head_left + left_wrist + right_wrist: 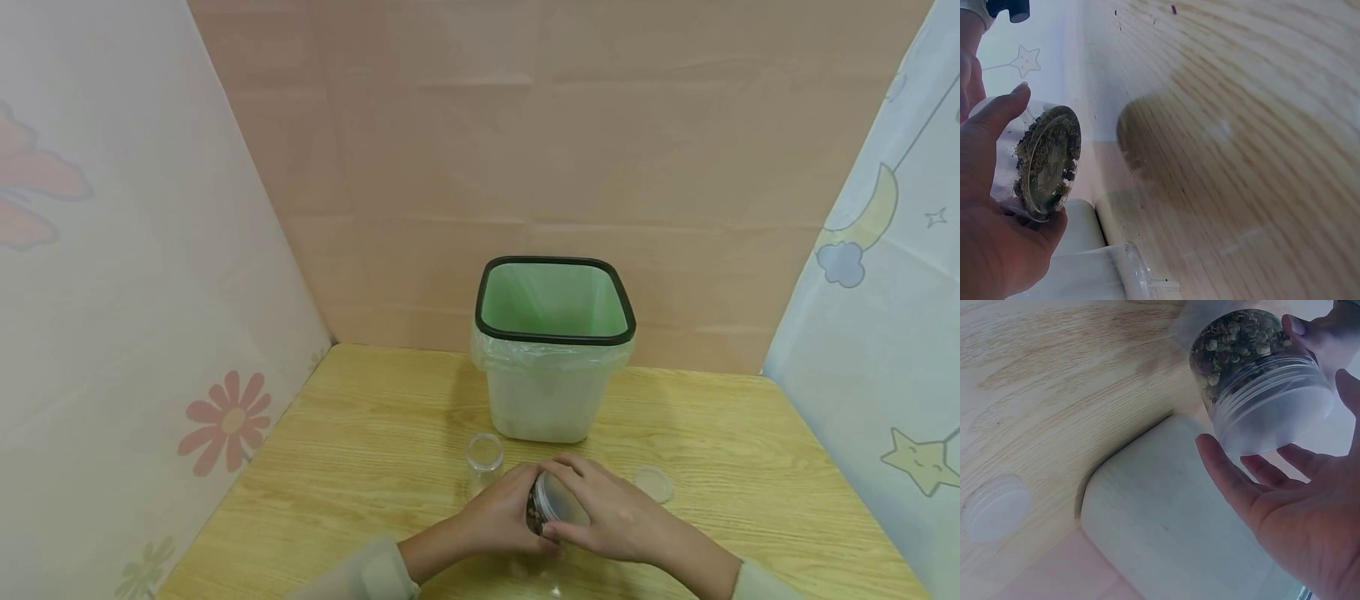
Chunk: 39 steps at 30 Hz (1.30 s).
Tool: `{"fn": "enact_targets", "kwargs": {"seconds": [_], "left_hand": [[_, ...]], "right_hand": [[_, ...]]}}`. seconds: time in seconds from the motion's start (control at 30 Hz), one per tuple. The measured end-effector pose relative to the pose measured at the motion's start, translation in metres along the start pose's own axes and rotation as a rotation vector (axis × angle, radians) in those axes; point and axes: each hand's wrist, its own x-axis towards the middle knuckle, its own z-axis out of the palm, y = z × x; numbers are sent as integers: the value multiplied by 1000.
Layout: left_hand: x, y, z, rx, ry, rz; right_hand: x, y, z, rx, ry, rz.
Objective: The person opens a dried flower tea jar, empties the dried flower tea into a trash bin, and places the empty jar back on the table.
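A clear jar [1235, 347] of dried herbs or flowers is held tilted above the table, its frosted screw lid [1275, 419] facing the right hand. My left hand [504, 515] grips the jar's body, thumb on one side and fingers on the other. My right hand [618, 515] curves its thumb and fingers around the lid's rim, palm facing the lid top. In the left wrist view, the jar's base [1054, 159] shows dark dried pieces pressed against it. Just beyond the left hand stands a second clear jar [484, 458], without a lid.
A loose translucent lid [654, 483] lies on the wooden table [360, 433] to the right of the hands. Behind them stands a white bin [547, 400] with a dark rim and a plastic liner. Patterned sheets enclose the left and right sides.
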Motion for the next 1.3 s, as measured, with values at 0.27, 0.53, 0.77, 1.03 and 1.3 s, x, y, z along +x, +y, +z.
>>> {"fn": "enact_targets", "kwargs": {"seconds": [0.27,0.53,0.77,1.03,1.3], "left_hand": [[1,1,0,19,-7,13],[1,-2,-5,9,-45,27],[2,-4,-7,-9,-81,12],[0,-2,-5,6,-61,19],[2,1,-3,60,11,8]], "right_hand": [[-2,-1,-1,7,-16,-8],[-3,0,-1,-27,2,-68],[-4,0,0,-19,11,-113],[-3,-1,0,2,-8,-71],[-1,-2,-1,78,-11,32]]}}
